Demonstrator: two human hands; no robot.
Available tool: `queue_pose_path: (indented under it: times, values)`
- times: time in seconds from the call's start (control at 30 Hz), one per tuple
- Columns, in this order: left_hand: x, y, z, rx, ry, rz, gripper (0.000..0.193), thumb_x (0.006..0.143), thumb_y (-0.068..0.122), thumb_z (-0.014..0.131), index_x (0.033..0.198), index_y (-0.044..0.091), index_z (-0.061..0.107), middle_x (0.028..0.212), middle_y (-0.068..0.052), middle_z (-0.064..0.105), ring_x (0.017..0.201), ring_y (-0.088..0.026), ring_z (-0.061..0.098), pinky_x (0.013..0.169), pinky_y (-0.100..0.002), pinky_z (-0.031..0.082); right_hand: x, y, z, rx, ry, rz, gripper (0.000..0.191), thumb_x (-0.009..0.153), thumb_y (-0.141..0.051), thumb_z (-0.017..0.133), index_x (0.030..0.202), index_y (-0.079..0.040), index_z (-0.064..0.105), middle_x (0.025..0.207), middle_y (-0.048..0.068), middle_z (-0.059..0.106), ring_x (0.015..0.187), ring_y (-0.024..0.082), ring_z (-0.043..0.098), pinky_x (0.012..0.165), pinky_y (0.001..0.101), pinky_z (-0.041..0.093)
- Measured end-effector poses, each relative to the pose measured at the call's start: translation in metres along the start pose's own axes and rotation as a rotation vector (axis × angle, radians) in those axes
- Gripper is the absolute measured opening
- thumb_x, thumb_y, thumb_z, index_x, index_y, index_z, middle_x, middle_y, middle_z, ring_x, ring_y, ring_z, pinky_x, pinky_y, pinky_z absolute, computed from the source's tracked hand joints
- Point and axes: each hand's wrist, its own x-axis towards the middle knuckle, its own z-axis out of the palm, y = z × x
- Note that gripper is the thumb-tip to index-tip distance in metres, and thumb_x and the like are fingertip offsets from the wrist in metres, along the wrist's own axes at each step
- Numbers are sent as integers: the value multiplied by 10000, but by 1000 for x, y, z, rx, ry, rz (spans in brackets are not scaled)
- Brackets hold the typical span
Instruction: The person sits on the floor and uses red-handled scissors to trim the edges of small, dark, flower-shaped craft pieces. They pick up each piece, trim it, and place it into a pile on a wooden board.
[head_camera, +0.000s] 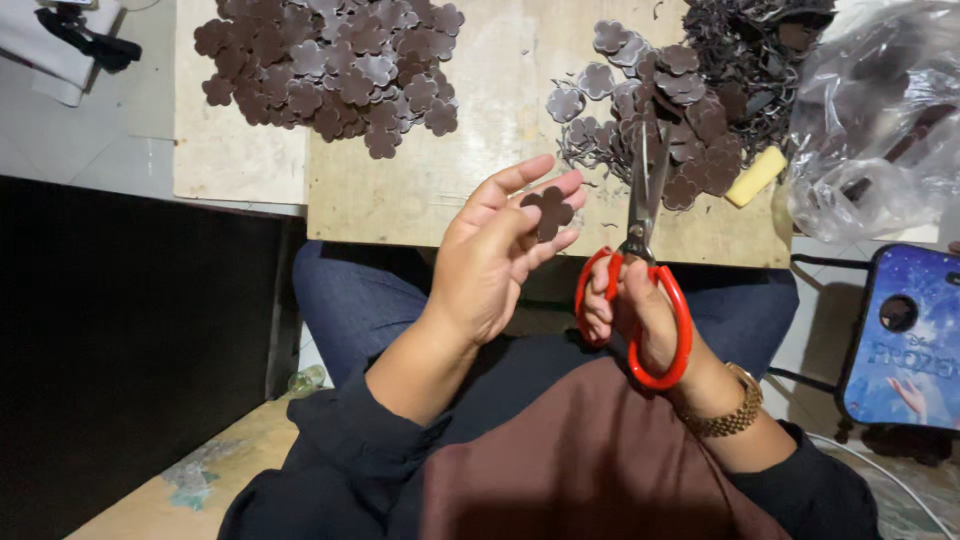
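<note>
One dark brown, flat flower-shaped cutout (551, 211) sits pinched at the left hand's (490, 260) fingertips, lobes rounded. Right hand (640, 310) grips red-handled scissors (640, 260), fingers closed through the loops.

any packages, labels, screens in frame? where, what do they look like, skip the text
Clear crumpled plastic bag: top right, on the table edge, holding dark scraps.
Blue rounded rectangular case with printed picture: right edge, beside the right hand, dark round hole near its top.
No screens or signs visible.

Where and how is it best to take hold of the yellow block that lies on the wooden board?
Probably grip the yellow block across its two long sides, coming from above. Its lower-left end is free, while the upper end touches the pile of brown flower pieces, so approach from the board edge.
</note>
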Motion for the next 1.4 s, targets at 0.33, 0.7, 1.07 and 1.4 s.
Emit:
queue_pose_path:
  times: [0.33,0.7,1.07,1.4]
  values:
    - [31,-38,-87,293,404,108,197,973,106,677,1141,26,612,915,-49,672,725,-90,589,620,-223,491,-4,22,-66,-480,335,-132,347,1157,-367,528,1009,-54,504,777,-5,466,661,117,476,603,275,443]
    - [80,109,-98,610,722,718,575,1012,251,652,1494,37,424,1540,-193,486,1418,-291,479,1179,-396,379,-54,50,-69,-760,642,-221,255,1075,-288,649,1003,-63,553,801,-21,514,674,84,448,601,268,387]
    - [65,-100,-69,1964,331,299,1118,833,671,699,1599,14,218,1669,-274,132,1557,-444,40,1172,-735,57,-52,12,-124,-895,860,-396,249,1012,-248,692,1029,-68,519,754,-24,517,631,65,467,578,237,405]
    - [139,-122,-13,2066,217,63,1344,732,857,632,1582,-30,87,1641,-334,27,1523,-491,-31,1181,-672,25,-62,-13,-170,-694,975,-377,244,1050,-267,665,1028,-79,511,792,-16,554,638,71,557,588,235,499]
